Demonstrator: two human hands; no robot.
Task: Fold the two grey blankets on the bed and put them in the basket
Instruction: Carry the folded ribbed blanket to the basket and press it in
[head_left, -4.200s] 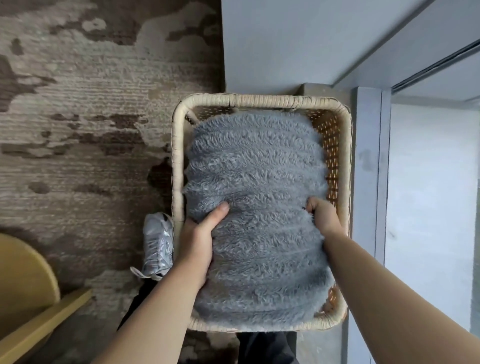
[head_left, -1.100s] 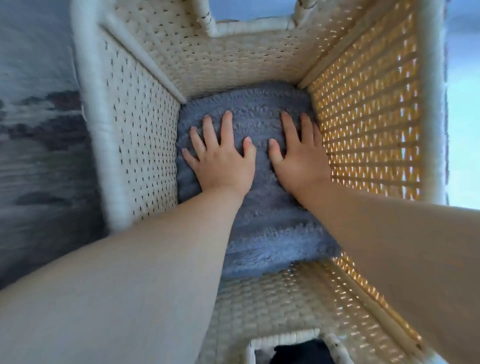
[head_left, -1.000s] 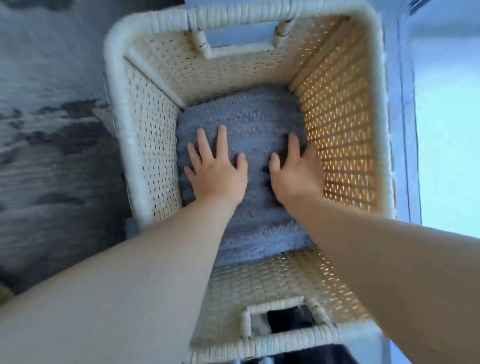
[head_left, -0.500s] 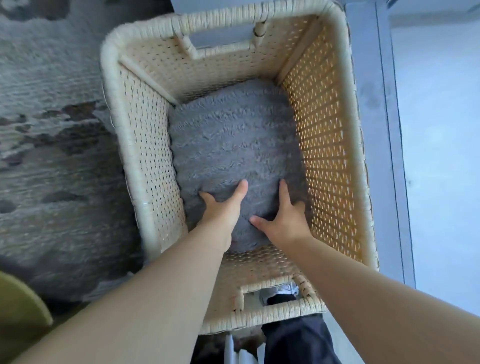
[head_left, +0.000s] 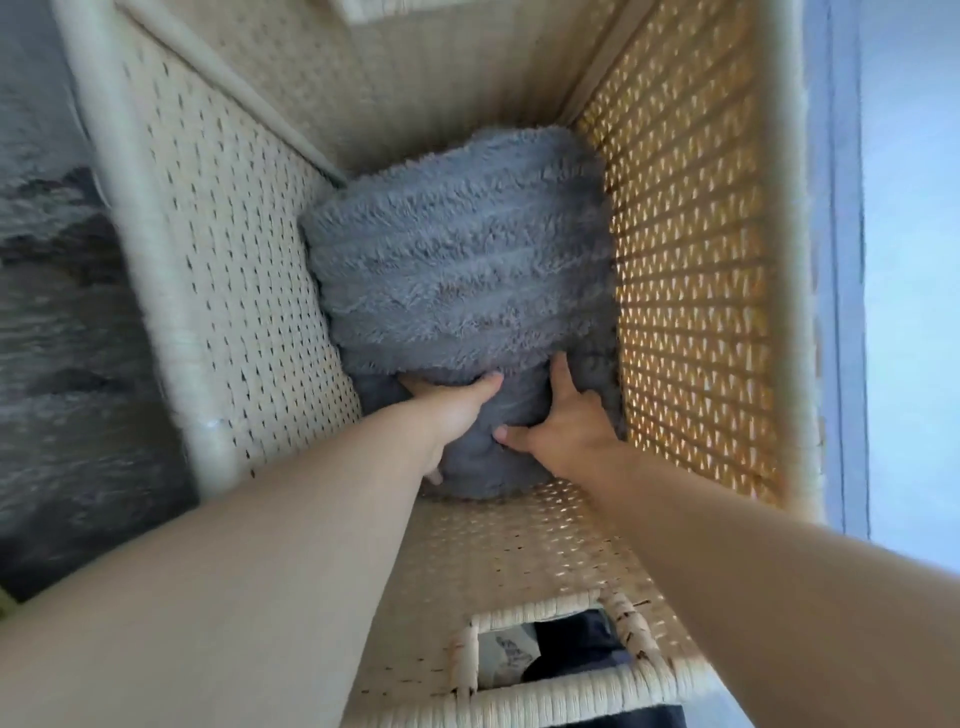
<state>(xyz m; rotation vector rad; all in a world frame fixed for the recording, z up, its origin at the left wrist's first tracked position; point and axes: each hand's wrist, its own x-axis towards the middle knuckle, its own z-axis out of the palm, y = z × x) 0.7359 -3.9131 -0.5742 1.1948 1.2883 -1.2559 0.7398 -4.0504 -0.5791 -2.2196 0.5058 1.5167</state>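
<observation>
Grip: left hand (head_left: 457, 408) clutches blanket (head_left: 457, 260), right hand (head_left: 563, 431) presses

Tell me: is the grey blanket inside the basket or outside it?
Inside. The grey blanket lies at the bottom, and the woven walls of the basket rise around it on every side.

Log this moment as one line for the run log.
phase: placing | grey blanket: folded, inside wicker basket | left hand: fingertips hidden under blanket's fold | right hand: fingers spread, pressing blanket's near end
</observation>
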